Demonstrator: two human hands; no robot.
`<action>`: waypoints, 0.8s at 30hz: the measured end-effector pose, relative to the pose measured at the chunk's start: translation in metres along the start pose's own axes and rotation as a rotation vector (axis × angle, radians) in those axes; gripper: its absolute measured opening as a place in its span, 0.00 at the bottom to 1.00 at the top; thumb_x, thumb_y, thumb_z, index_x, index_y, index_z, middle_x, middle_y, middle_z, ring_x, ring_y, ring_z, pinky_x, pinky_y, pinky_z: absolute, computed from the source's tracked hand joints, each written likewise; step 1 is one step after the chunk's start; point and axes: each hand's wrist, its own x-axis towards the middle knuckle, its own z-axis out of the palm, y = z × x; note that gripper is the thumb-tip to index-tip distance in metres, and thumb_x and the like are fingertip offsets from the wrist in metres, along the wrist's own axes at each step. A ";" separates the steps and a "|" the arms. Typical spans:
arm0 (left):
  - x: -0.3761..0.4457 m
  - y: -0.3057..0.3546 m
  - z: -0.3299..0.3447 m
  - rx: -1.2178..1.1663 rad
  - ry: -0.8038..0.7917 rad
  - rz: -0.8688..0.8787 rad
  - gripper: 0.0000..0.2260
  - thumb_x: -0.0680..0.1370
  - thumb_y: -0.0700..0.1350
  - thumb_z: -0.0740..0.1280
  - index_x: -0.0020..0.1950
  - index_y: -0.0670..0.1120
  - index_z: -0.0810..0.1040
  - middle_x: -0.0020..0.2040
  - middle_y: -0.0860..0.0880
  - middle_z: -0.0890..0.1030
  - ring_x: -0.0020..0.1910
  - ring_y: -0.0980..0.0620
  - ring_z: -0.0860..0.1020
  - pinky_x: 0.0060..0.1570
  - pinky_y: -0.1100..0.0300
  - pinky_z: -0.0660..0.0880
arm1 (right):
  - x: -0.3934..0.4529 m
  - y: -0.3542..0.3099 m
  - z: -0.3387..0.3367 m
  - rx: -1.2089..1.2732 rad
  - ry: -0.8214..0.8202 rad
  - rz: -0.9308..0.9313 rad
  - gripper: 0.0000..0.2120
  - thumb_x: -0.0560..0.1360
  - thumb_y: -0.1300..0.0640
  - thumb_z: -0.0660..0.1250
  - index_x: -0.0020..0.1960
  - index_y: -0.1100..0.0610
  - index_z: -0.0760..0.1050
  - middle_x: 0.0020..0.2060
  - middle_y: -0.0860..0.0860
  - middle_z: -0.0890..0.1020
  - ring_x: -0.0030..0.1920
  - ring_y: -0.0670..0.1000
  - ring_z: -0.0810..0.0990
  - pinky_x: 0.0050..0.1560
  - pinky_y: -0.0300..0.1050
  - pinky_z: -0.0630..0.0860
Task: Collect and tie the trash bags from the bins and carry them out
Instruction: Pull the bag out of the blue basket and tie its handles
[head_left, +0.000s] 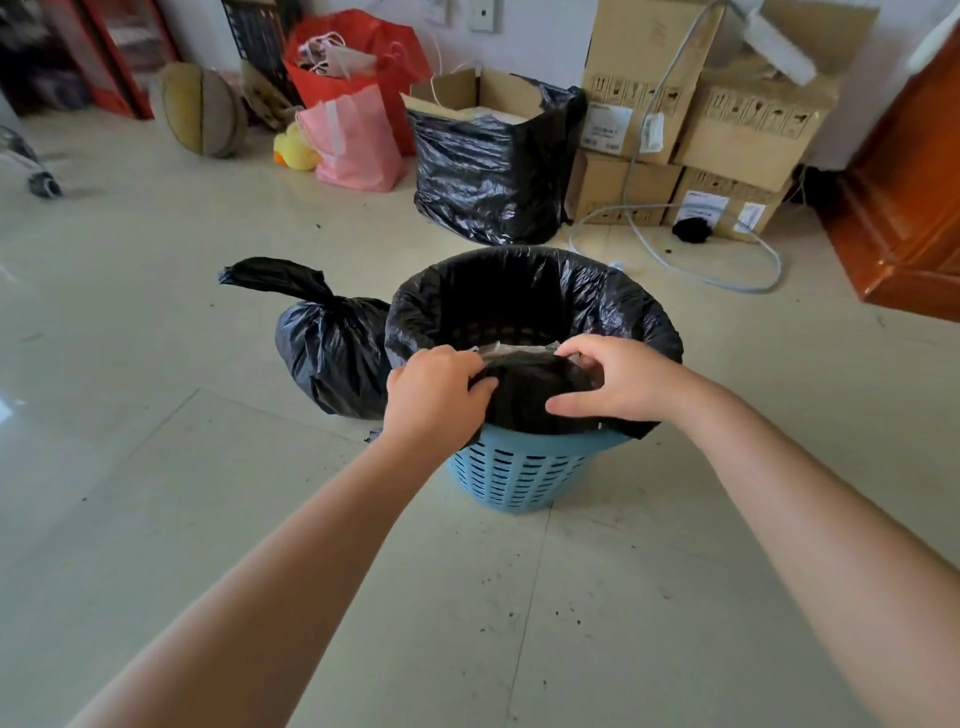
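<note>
A blue slotted plastic bin (519, 478) stands on the tiled floor, lined with a black trash bag (524, 291) folded over its rim. White paper shows inside the bag. My left hand (434, 395) grips the bag's near edge at the rim. My right hand (618, 376) pinches the same near edge just to the right, thumb on the outside. A tied black trash bag (332, 348) with a knotted tail lies on the floor, touching the bin's left side.
Against the back wall sit a cardboard box wrapped in black plastic (488, 171), stacked cardboard boxes (691, 135), red (358, 47) and pink (356, 140) bags, a ball (202, 109) and a yellow toy (296, 150). A grey cable (727, 275) loops on the floor. A wooden door (904, 208) is right.
</note>
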 end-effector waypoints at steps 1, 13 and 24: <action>0.002 -0.003 -0.003 -0.009 0.047 -0.009 0.11 0.79 0.48 0.59 0.48 0.43 0.77 0.43 0.47 0.73 0.53 0.45 0.73 0.47 0.57 0.65 | -0.001 -0.001 0.004 -0.165 0.023 0.008 0.27 0.70 0.47 0.69 0.66 0.53 0.68 0.55 0.51 0.74 0.58 0.52 0.73 0.55 0.45 0.69; 0.007 -0.018 -0.037 0.470 -0.186 -0.219 0.12 0.76 0.35 0.60 0.59 0.40 0.72 0.56 0.42 0.75 0.55 0.41 0.76 0.41 0.56 0.69 | -0.018 0.055 -0.025 -0.352 0.258 0.410 0.09 0.73 0.63 0.59 0.37 0.53 0.71 0.50 0.59 0.81 0.43 0.58 0.73 0.41 0.43 0.68; 0.021 -0.013 -0.028 -0.057 0.111 0.014 0.14 0.77 0.33 0.57 0.61 0.38 0.74 0.73 0.43 0.64 0.69 0.43 0.66 0.65 0.56 0.66 | -0.012 0.087 -0.001 0.650 0.216 0.359 0.20 0.71 0.75 0.62 0.61 0.64 0.68 0.39 0.54 0.75 0.35 0.53 0.76 0.25 0.33 0.76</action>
